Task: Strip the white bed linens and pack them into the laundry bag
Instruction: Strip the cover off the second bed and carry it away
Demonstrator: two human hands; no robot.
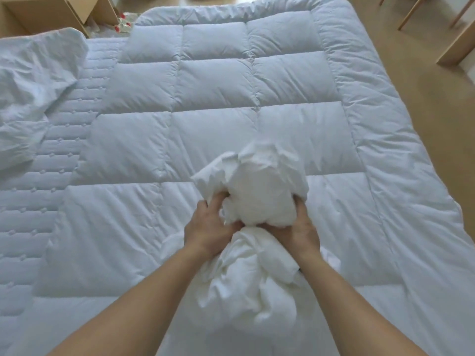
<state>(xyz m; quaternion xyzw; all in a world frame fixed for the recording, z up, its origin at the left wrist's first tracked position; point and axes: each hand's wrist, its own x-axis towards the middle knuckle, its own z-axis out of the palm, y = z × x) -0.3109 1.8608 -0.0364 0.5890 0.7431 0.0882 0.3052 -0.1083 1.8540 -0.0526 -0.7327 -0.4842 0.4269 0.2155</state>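
A crumpled bundle of white linen (259, 191) is bunched above the near middle of the bed, and more of it trails down between my forearms. My left hand (210, 227) grips the bundle's lower left side. On the lower right side my right hand (298, 227) grips it too. Under it lies a quilted white duvet (213, 86) spread over most of the bed. The quilted mattress pad (64, 150) shows bare along the left. No laundry bag is visible.
A rumpled white pillow or sheet (33, 86) lies at the bed's far left. Cardboard boxes (51, 11) stand on the floor beyond the far left corner. Wooden furniture legs (457, 34) stand on the tan floor (424, 111) at the right.
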